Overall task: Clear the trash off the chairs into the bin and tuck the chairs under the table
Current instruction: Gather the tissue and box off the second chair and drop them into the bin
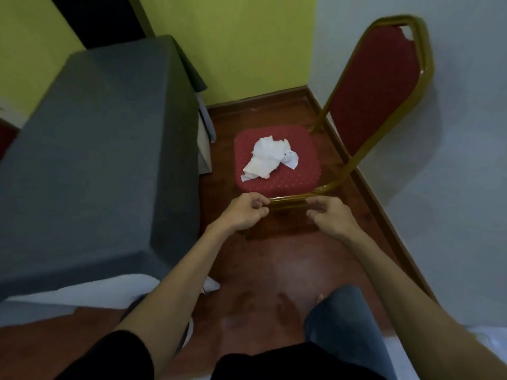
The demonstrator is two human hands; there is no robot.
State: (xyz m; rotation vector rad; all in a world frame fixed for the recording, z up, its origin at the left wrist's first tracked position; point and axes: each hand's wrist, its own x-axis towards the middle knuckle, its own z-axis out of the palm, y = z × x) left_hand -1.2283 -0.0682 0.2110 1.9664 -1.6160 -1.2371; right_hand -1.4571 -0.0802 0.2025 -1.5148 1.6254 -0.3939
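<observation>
A red padded chair (288,171) with a gold metal frame stands in the corner, its back against the white wall. Crumpled white paper trash (267,157) lies in the middle of the seat. My left hand (244,212) hovers at the left end of the seat's front rail, its fingers curled in with nothing visible in them. At the rail's right end, my right hand (329,215) has its fingers loosely bent and apart, holding nothing. Whether either hand touches the rail is unclear. No bin is in view.
A table under a grey cloth (96,160) fills the left side, close to the chair. Green wall behind, white wall (452,133) on the right, red-brown wooden floor (260,270) between me and the chair. White fabric (82,290) lies on the floor below the table's corner.
</observation>
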